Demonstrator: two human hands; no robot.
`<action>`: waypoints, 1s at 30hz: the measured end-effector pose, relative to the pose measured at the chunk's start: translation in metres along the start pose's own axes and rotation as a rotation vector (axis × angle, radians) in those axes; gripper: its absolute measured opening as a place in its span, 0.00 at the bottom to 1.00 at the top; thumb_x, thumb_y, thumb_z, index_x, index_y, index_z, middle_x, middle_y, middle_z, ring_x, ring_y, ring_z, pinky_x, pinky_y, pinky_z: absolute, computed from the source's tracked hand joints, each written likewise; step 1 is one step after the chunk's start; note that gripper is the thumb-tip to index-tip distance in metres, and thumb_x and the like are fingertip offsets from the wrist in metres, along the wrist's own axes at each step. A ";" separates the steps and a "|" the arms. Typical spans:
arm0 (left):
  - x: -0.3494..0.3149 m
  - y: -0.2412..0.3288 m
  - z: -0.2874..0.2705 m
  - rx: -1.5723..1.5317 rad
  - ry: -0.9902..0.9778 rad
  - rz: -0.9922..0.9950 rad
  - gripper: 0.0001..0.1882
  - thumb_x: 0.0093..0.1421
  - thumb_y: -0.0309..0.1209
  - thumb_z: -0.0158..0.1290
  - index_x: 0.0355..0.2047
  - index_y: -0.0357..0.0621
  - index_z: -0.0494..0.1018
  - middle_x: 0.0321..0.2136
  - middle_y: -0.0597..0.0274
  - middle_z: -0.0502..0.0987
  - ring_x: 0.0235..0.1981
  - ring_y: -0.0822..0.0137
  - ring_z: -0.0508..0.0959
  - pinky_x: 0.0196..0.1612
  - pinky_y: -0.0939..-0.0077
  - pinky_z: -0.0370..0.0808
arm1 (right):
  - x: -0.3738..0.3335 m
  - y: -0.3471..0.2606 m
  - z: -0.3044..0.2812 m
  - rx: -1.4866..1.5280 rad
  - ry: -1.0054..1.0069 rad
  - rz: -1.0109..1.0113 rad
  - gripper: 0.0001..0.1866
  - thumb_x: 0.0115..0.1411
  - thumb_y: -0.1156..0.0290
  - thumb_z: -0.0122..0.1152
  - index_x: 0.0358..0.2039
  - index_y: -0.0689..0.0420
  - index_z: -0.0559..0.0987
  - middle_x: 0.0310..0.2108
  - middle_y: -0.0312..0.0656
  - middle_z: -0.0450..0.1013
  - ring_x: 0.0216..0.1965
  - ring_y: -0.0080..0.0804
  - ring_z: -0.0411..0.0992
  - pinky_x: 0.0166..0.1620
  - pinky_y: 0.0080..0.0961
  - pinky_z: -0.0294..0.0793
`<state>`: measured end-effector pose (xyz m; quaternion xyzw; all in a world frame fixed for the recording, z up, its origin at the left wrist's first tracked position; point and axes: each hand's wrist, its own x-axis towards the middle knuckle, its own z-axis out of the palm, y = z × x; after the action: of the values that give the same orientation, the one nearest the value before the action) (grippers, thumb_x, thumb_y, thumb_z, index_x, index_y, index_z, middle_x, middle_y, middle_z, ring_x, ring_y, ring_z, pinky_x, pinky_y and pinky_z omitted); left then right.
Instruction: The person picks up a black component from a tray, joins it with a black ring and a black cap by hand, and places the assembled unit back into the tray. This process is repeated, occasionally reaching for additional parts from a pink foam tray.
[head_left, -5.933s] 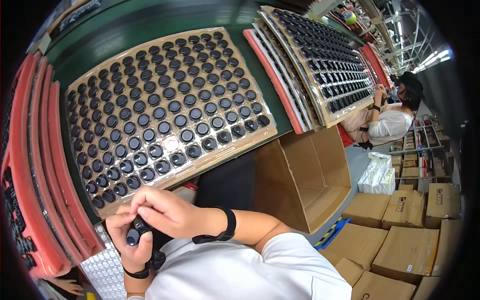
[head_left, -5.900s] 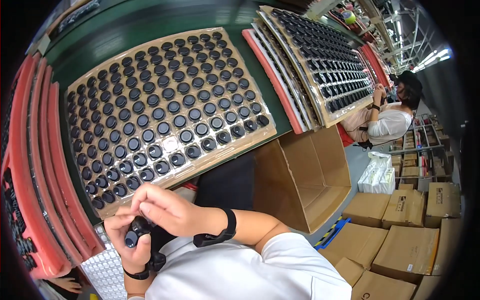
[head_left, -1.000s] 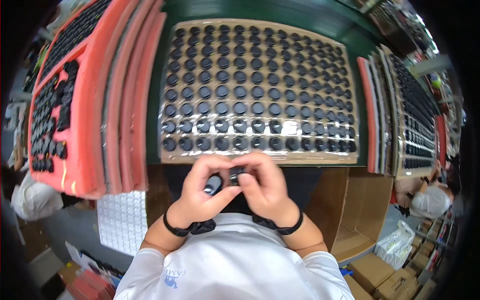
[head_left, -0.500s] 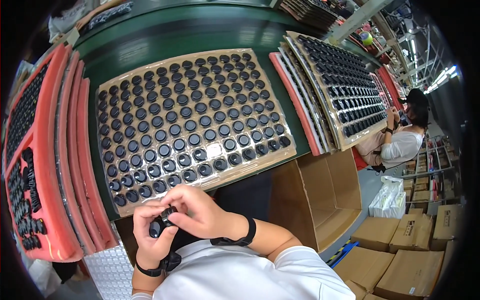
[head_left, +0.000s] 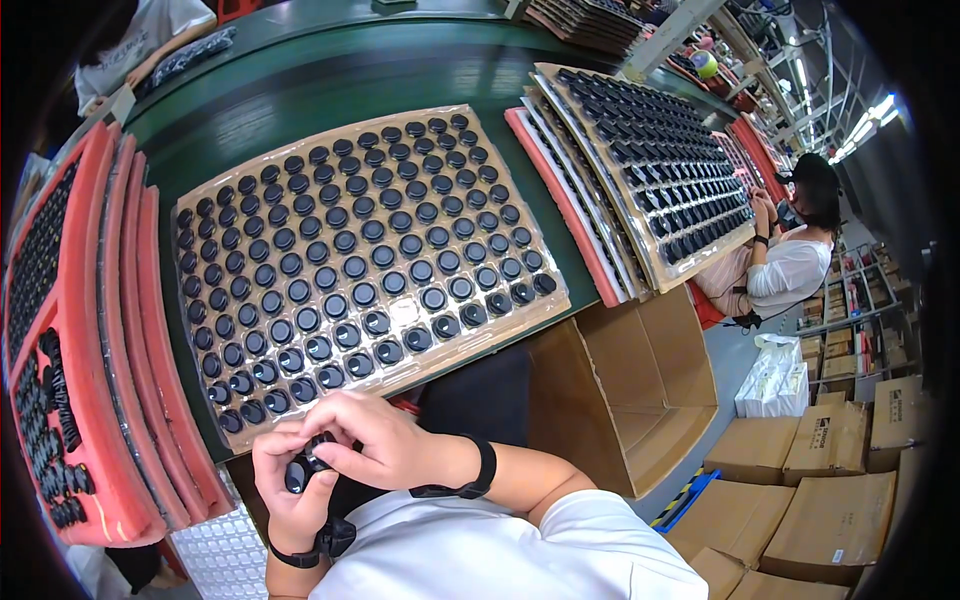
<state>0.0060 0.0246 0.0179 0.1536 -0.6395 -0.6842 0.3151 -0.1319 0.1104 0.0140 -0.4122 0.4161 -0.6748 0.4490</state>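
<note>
Close to my chest, my left hand (head_left: 288, 488) and my right hand (head_left: 368, 436) meet around a small black round piece. The fingers of my left hand curl round its shiny disc-shaped end (head_left: 297, 476). My right thumb and fingers pinch a black ring-like part (head_left: 320, 447) right beside it; whether these are one piece or two I cannot tell. Just beyond my hands lies a cardboard-edged tray (head_left: 450, 347) with clear plastic pockets. Rows of similar black round pieces (head_left: 354, 267) fill it.
The tray rests on a green work surface (head_left: 290, 100). Upright pink foam trays (head_left: 85, 300) of black parts stand at left, a leaning stack of filled trays (head_left: 640, 190) at right. Near my right side are an open carton (head_left: 665, 365), closed cartons (head_left: 825, 440) and a seated co-worker (head_left: 795, 270).
My view has shifted slightly, so the trays sit a little further left and lower. Both hands stay together on the black piece, with only small finger movement.
</note>
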 end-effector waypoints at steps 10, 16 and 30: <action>0.002 -0.004 -0.003 0.038 0.073 0.049 0.24 0.51 0.36 0.62 0.41 0.40 0.61 0.37 0.55 0.69 0.37 0.69 0.70 0.43 0.78 0.67 | 0.002 -0.017 -0.006 -0.414 -0.005 -0.056 0.13 0.61 0.66 0.55 0.41 0.60 0.69 0.30 0.38 0.66 0.33 0.25 0.65 0.38 0.22 0.64; 0.005 -0.009 -0.004 0.088 0.105 0.018 0.27 0.52 0.45 0.61 0.40 0.40 0.62 0.35 0.59 0.68 0.31 0.74 0.68 0.35 0.84 0.64 | 0.006 -0.012 -0.007 -0.497 0.031 -0.162 0.14 0.56 0.66 0.60 0.40 0.59 0.71 0.29 0.39 0.67 0.34 0.32 0.67 0.38 0.26 0.64; 0.011 -0.009 -0.007 0.047 0.060 -0.153 0.33 0.55 0.55 0.53 0.43 0.36 0.63 0.33 0.60 0.71 0.27 0.76 0.68 0.29 0.84 0.65 | 0.012 -0.016 -0.022 -0.628 0.055 -0.251 0.14 0.51 0.73 0.61 0.39 0.58 0.73 0.35 0.42 0.69 0.36 0.36 0.68 0.45 0.31 0.66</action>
<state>0.0001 0.0121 0.0103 0.2300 -0.6320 -0.6862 0.2772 -0.1597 0.1078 0.0244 -0.5601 0.5614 -0.5747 0.2020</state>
